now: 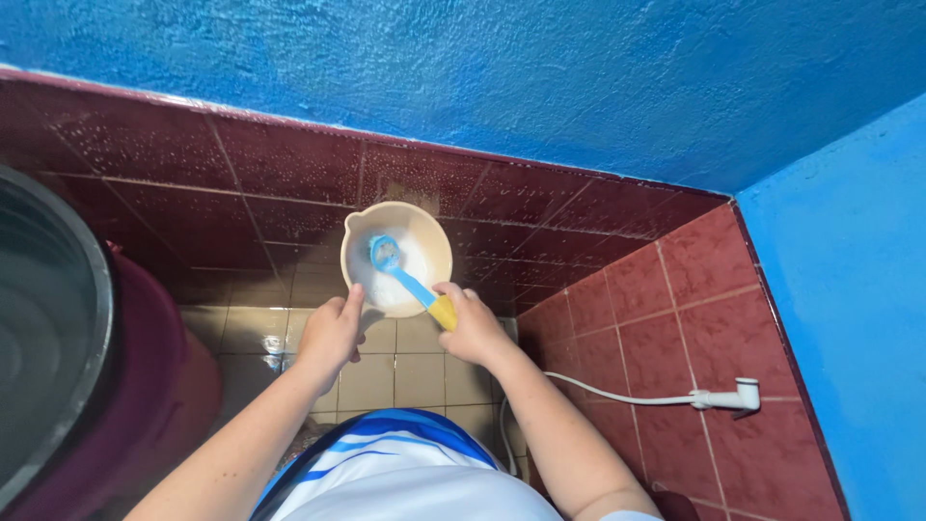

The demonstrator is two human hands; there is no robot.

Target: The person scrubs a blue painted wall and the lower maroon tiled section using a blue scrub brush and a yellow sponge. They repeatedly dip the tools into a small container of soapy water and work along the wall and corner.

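A cream plastic bowl (pixel 424 230) with a small pouring lip hangs in front of me over the tiled corner. My left hand (pixel 331 335) grips its near left rim, thumb on the edge. White foam lies inside the bowl. My right hand (pixel 473 323) holds the yellow handle of a blue scrub brush (pixel 400 270). The brush's round blue head rests in the foam inside the bowl.
A large dark tub (pixel 58 328) with a maroon body fills the left edge. Dark red wall tiles (pixel 666 328) meet a blue painted wall (pixel 579 77). A white hose and spray nozzle (pixel 719 397) hang at the right. Beige floor tiles (pixel 405 371) lie below.
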